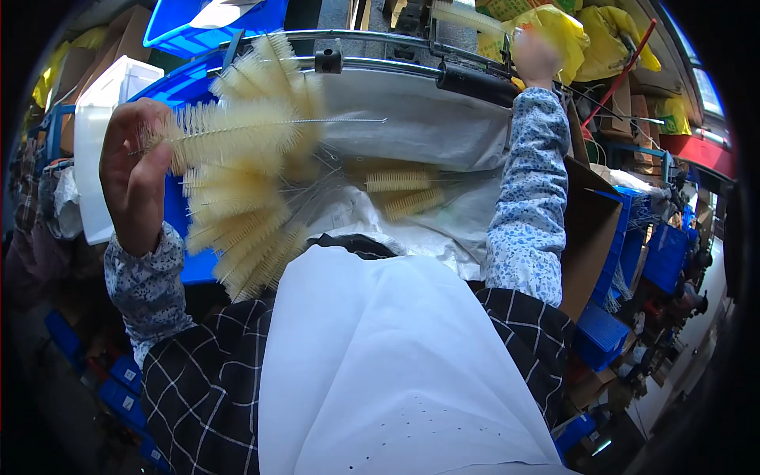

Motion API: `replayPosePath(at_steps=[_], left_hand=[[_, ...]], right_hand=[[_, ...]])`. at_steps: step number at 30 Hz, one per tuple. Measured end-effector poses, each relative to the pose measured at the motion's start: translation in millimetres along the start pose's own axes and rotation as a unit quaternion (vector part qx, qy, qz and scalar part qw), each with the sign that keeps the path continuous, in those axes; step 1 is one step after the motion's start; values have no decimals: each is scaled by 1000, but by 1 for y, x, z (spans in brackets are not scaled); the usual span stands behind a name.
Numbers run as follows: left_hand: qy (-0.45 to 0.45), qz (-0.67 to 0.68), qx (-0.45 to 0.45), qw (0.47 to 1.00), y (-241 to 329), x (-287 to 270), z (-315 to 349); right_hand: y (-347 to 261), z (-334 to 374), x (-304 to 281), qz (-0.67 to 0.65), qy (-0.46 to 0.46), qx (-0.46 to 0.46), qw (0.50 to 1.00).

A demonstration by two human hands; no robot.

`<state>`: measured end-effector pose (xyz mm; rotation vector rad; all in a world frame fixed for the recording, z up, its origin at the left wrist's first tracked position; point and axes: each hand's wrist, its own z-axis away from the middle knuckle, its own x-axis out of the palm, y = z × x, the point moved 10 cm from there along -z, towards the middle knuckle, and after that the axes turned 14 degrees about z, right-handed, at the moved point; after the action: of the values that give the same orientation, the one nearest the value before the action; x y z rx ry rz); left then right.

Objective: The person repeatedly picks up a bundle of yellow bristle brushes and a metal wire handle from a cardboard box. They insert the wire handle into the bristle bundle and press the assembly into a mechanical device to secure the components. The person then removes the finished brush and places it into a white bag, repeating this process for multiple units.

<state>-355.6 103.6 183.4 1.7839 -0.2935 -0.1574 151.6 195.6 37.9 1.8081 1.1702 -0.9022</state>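
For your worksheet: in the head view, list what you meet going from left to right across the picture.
White bin → left hand → fan of cream bottle brushes → two loose brushes on the white sack → right hand → brown cardboard box

Bright daylight falls evenly on the white fabric apron (396,356), which glares slightly; beyond it, edges bend strongly and darken into a black fisheye rim.

A white cloth (388,356) fills the lower middle of the frame. Blue plastic crates (602,336) stand at the lower right, beside a brown cardboard box (590,237). Yellow bags (609,36) lie at the upper right.
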Motion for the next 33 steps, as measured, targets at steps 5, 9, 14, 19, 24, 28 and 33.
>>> replayPosePath(at_steps=[5, 9, 14, 19, 24, 28, 33], left_hand=[[-45, 9, -14, 999, -8, 12, -11], [-85, 54, -68, 993, -22, 32, -12], [-135, 104, -73, 983, -42, 92, -11], [-234, 12, -15, 972, -44, 140, -1], [-161, -186, -121, 962, -47, 87, 25], [-392, -479, -202, 759, -78, 64, 99], [-332, -562, -185, 734, -86, 61, 130]], right_hand=[[-4, -1, -4, -74, -82, -106, 988], [25, 44, -29, -366, -286, -40, 885], [-73, 96, -120, -411, -359, -198, 814], [-208, 148, -189, -669, -331, -211, 631], [-183, 111, -150, -599, -169, -140, 770], [-82, 51, -84, -144, 70, -30, 987], [-81, 29, -42, -53, -20, -20, 998]])
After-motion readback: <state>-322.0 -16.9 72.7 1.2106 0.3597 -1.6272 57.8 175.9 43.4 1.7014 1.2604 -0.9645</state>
